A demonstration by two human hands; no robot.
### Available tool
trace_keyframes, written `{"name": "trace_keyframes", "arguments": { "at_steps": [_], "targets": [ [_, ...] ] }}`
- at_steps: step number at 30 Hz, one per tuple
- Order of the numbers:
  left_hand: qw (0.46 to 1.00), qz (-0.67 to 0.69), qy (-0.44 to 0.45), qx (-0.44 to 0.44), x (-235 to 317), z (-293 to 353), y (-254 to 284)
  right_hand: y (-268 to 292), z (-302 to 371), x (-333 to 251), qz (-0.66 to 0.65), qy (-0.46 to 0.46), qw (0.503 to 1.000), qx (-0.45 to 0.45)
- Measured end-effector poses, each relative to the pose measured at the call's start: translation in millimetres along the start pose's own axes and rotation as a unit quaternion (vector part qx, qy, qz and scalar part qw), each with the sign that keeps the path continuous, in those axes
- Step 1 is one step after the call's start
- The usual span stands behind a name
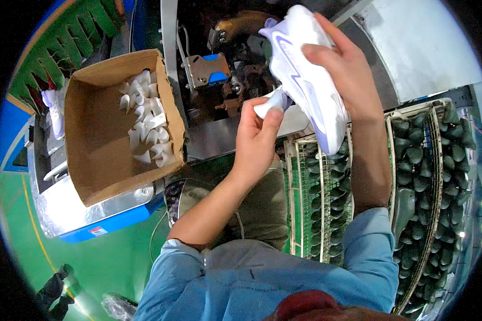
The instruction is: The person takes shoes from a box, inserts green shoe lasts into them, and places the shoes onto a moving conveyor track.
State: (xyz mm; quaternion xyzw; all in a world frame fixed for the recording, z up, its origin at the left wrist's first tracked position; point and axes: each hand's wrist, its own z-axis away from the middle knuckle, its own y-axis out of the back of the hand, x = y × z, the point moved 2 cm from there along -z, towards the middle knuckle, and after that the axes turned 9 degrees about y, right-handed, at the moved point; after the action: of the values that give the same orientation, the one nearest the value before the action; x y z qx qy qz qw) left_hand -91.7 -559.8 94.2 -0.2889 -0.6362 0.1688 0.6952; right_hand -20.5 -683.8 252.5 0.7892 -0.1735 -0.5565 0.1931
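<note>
A white sneaker with purple trim [301,75] is in my right hand [352,75], which is closed round it from its right side. The shoe is tilted, one end up toward the far edge and the other down toward me. My left hand [258,136] pinches a small, curved white plastic piece [271,104] between thumb and fingers, right beside the shoe's left side. Whether the piece touches the shoe I cannot tell. To the left stands a cardboard box [88,134] holding many similar curved white pieces [151,120].
Ahead is a dark machine with a brown and blue metal block [210,70]. Wire racks [438,176] with dark, shoe-shaped lasts stand at the right. Another white and purple shoe [55,113] is at the far left. A white panel [423,48] lies at the upper right.
</note>
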Motion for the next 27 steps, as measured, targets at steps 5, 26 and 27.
{"name": "trace_keyframes", "arguments": {
  "at_steps": [5,26,27],
  "targets": [
    [0.994,0.075,0.08,0.011,-27.2,-16.3,-1.6,-29.6,-53.0,10.3,0.295,0.074,0.935,-0.183],
    [0.826,-0.499,-0.144,0.219,87.6,89.2,98.7,-22.7,-8.7,-1.3,0.339,0.157,0.924,0.079],
    [0.852,-0.487,-0.085,0.174,75.5,91.4,84.4,-15.0,1.5,2.2,0.339,0.188,0.917,0.09]
  ]
}}
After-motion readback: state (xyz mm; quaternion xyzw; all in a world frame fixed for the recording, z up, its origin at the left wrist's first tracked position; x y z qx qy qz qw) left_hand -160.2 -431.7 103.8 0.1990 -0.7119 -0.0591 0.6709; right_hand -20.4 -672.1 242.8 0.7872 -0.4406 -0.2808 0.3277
